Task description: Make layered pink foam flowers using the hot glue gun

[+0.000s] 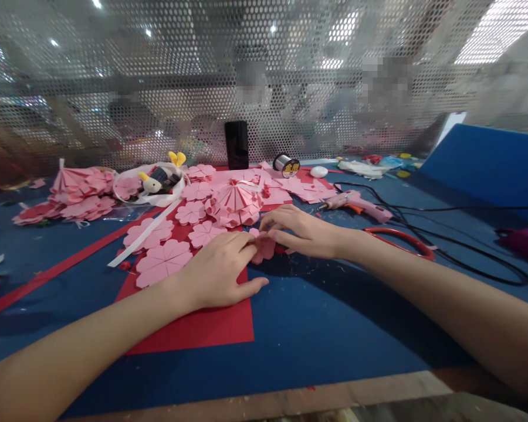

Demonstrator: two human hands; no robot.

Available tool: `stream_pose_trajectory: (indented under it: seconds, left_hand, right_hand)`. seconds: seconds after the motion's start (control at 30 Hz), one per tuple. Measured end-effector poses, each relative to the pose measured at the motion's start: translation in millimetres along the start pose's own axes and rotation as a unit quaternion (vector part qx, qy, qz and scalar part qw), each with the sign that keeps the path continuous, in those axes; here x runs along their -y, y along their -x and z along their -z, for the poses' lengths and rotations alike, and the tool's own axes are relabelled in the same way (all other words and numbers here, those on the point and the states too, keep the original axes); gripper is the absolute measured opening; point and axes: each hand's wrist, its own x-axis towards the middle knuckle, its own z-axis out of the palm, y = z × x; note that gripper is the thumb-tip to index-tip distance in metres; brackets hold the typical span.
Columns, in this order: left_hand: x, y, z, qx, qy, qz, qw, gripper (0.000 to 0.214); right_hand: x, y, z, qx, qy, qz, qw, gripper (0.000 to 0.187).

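Observation:
My left hand (222,269) and my right hand (297,231) meet over a small pink paper flower piece (264,249) near the edge of a red paper sheet (211,325). Both hands have their fingers curled and pinched onto this piece, which they partly hide. Flat pink paper flowers (162,261) lie to the left of my left hand. A folded pink paper umbrella shape (235,202) sits just beyond my fingers.
A pink glue gun (356,202) with a black cable, red-handled scissors (400,237), a thread spool (286,165), an upright black phone (236,145), a small plush toy (158,179) and piles of pink paper (77,193) lie on the blue table (334,328). A perforated metal screen stands behind.

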Motion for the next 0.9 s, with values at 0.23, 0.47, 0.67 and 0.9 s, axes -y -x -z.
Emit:
stream_pose_trajectory:
  seconds: [0.23, 0.47, 0.67, 0.9]
  left_hand:
    - [0, -2, 3.2, 0.049, 0.028, 0.015, 0.998, 0.052]
    - [-6, 2, 1.3, 0.111, -0.007, 0.015, 0.994, 0.087]
    - [-10, 1, 1.4, 0.149, 0.01, 0.033, 0.988, 0.097]
    - [-9, 3, -0.4, 0.149, 0.032, 0.061, 0.986, 0.089]
  right_hand:
    - [-2, 0, 0, 0.001, 0.005, 0.031, 1.0, 0.032]
    - [-8, 1, -3, -0.02, 0.011, 0.031, 0.999, 0.034]
    - [-8, 0, -5, -0.109, 0.0, 0.053, 0.993, 0.029]
    - [2, 2, 1, -0.172, -0.046, 0.045, 0.983, 0.02]
